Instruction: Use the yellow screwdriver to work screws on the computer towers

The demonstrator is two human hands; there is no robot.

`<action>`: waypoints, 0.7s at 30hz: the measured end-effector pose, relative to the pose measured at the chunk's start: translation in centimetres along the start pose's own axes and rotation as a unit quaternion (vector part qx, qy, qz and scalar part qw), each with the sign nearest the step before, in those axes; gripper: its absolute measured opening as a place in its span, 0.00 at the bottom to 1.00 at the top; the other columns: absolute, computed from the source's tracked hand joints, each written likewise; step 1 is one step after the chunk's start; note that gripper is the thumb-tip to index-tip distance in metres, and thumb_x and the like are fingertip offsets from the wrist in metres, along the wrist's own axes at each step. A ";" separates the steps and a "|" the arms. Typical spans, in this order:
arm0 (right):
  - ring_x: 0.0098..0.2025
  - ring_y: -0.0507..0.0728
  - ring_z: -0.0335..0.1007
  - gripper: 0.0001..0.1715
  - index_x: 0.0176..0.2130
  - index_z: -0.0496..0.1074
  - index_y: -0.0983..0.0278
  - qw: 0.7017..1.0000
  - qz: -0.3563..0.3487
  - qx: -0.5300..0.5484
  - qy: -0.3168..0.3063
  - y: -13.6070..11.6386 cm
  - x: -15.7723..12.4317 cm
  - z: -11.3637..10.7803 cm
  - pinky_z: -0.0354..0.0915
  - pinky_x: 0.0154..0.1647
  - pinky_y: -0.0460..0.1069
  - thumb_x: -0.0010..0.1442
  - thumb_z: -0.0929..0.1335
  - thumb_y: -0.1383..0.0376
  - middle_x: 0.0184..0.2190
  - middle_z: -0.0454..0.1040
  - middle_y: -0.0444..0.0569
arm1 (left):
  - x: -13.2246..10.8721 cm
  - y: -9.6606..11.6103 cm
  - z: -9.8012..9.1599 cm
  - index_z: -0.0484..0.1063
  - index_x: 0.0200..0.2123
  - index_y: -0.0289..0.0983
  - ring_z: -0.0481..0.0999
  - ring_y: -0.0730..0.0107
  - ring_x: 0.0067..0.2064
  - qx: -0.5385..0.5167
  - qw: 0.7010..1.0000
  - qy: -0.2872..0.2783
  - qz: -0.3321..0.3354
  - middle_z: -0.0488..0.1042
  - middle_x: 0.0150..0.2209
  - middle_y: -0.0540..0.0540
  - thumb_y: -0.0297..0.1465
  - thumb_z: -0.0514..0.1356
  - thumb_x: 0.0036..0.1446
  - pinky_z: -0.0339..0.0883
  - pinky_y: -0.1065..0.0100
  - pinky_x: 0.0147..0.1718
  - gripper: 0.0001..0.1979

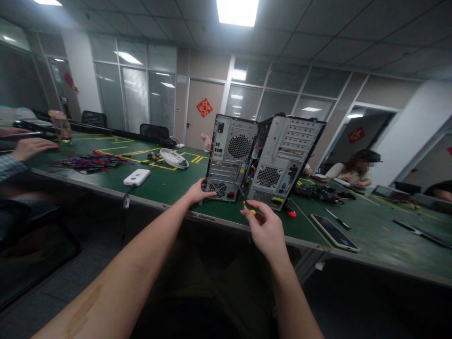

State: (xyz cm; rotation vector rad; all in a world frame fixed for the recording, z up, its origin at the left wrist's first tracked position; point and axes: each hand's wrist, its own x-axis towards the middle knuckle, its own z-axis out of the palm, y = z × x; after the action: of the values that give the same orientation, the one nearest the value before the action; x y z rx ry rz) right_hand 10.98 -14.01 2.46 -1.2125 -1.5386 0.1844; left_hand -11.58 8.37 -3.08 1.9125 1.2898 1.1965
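Two computer towers stand side by side at the near edge of the green table, rear panels facing me. My left hand (198,192) grips the lower left edge of the left computer tower (228,170), thumb across its rear near the fan grille and fingers hidden behind its side. Between thumb and fingers, my right hand (265,226) holds a small screwdriver (250,210) with a yellow and black handle. Its thin shaft points up toward the left tower's lower right edge; whether the tip touches is unclear. The right computer tower (277,162) stands just beyond this hand.
On the table (160,188) lie a white power bank (137,177) with a cable, a heap of coloured wires (93,162) and a white basket (174,158). To the right are a phone (334,231), a pen (337,219) and black cables (326,193). Other people sit at both sides.
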 end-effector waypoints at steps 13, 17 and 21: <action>0.48 0.63 0.79 0.20 0.48 0.77 0.63 1.000 0.014 0.015 -0.007 -0.2 -0.1 -0.1 0.74 0.47 0.56 0.63 0.70 0.53 0.51 0.78 0.58 | 0.1 -0.3 0.0 0.65 0.64 0.36 0.76 0.48 0.58 -0.012 1.000 0.003 0.000 0.74 0.60 0.34 0.50 0.76 0.40 0.67 0.54 0.60 0.51; 0.47 0.62 0.78 0.20 0.48 0.77 0.63 1.000 0.013 0.008 -0.006 -0.2 -0.1 0.0 0.73 0.47 0.55 0.63 0.70 0.53 0.50 0.78 0.57 | -0.1 0.1 0.0 0.64 0.64 0.36 0.77 0.50 0.57 -0.012 1.000 -0.002 0.003 0.74 0.60 0.34 0.49 0.76 0.41 0.67 0.55 0.59 0.50; 0.44 0.60 0.78 0.20 0.48 0.77 0.63 1.000 0.011 -0.004 -0.007 -0.4 -0.1 0.0 0.72 0.45 0.54 0.63 0.70 0.53 0.50 0.78 0.56 | -0.2 0.3 0.0 0.63 0.65 0.36 0.78 0.51 0.56 -0.017 1.000 -0.007 0.000 0.75 0.59 0.35 0.48 0.76 0.41 0.68 0.56 0.58 0.50</action>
State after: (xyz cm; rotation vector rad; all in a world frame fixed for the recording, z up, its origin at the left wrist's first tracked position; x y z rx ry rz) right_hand 10.77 -14.24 2.68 -1.2369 -1.5408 0.2023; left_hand -11.51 8.10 -2.93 1.8950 1.2542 1.1944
